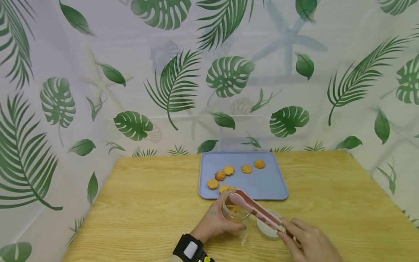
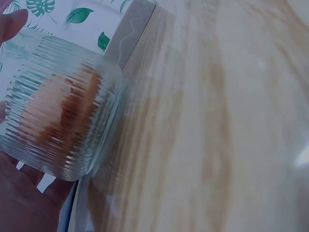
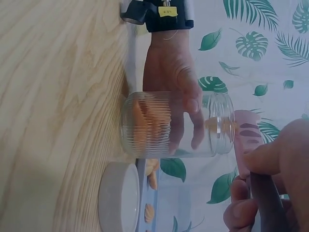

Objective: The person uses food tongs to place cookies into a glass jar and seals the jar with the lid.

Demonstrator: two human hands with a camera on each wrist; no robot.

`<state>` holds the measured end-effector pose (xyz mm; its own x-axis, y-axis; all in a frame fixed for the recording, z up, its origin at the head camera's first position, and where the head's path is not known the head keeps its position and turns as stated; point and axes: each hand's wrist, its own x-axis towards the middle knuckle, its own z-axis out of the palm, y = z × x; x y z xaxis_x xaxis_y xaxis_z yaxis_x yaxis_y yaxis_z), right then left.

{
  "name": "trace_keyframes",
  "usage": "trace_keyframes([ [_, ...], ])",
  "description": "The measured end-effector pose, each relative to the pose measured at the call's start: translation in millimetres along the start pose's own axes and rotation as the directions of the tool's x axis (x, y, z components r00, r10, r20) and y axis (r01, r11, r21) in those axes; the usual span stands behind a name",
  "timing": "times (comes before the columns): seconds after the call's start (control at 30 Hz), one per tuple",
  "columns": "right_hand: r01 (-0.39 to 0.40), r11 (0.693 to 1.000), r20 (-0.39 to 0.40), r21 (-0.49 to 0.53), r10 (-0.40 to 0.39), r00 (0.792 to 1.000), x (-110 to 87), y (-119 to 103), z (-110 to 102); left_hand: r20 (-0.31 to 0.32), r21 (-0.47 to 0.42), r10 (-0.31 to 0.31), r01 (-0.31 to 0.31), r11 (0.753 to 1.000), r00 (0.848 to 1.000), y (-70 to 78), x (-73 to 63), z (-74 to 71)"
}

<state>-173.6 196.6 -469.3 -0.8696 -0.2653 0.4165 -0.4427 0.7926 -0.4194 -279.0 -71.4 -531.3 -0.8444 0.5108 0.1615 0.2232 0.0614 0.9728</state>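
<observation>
On the wood-grain table, before one blue tray: one glass jar, ribbed in the lower wall, mouth uncovered. Left hand, quantity one: clamped round the jar wall, fingers and thumb on opposite sides. Contact between jar base and table: not clearly determinable. Inside the jar: orange-brown cookies, heaped in the lower part — exact count not readable through the ribs.

Right hand, quantity one: clamped on the handle end of one pair of pink tongs. Tongs: two arms, slightly apart, dark oval marks along the side, tips at the jar mouth. In the right wrist view, one orange-brown patch at the jar neck — grip by the tips not confirmable.

On the tray: seven baked pieces visible, two of these at the near edge, partly hidden behind the jar and left hand. Just right of the jar, partly beneath the line of the tongs: one round white lid. On the left wrist: one black strapped unit. Behind the table: one leaf-print backdrop.
</observation>
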Motion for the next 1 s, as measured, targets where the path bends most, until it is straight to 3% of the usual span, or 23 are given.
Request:
trace_keyframes([
  [0.17, -0.044, 0.999, 0.021, 0.021, 0.044, 0.999, 3.2, -3, 0, -0.016, 0.026, -0.021, 0.021, 0.999, 1.000, -0.2, -1.3, -1.2],
  [0.37, -0.127, 0.991, 0.035, 0.031, 0.126, 0.991, 26.2, 4, 0, -0.036, 0.009, -0.039, 0.039, 0.999, 0.999, -0.2, -3.1, -2.7],
  [0.43, -0.177, 0.984, 0.073, -0.015, 0.178, 0.981, 35.2, 9, 2, -0.038, 0.001, -0.041, 0.042, 0.999, 0.998, -0.1, -3.1, -3.2],
  [0.57, -0.194, 0.978, 0.171, -0.070, 0.204, 0.964, 50.3, 20, 16, -0.047, -0.002, -0.043, 0.043, 0.999, 0.998, -0.2, -3.5, -4.1],
  [0.7, -0.245, 0.968, 0.304, -0.047, 0.247, 0.920, 58.0, 24, 33, -0.038, 0.008, -0.018, 0.018, 1.000, 0.999, -0.8, -2.9, -3.1],
  [0.77, -0.265, 0.963, 0.329, -0.044, 0.264, 0.906, 58.4, 25, 39, -0.024, 0.014, -0.011, 0.011, 1.000, 1.000, -1.1, -2.0, -1.8],
  [0.83, -0.268, 0.961, 0.326, -0.060, 0.273, 0.905, 58.9, 24, 42, -0.013, 0.013, -0.007, 0.007, 1.000, 1.000, -1.1, -1.2, -0.6],
  [1.0, -0.225, 0.970, 0.284, -0.087, 0.241, 0.928, 62.2, 24, 46, -0.016, 0.003, -0.014, 0.014, 1.000, 1.000, 0.3, -1.1, 0.3],
])
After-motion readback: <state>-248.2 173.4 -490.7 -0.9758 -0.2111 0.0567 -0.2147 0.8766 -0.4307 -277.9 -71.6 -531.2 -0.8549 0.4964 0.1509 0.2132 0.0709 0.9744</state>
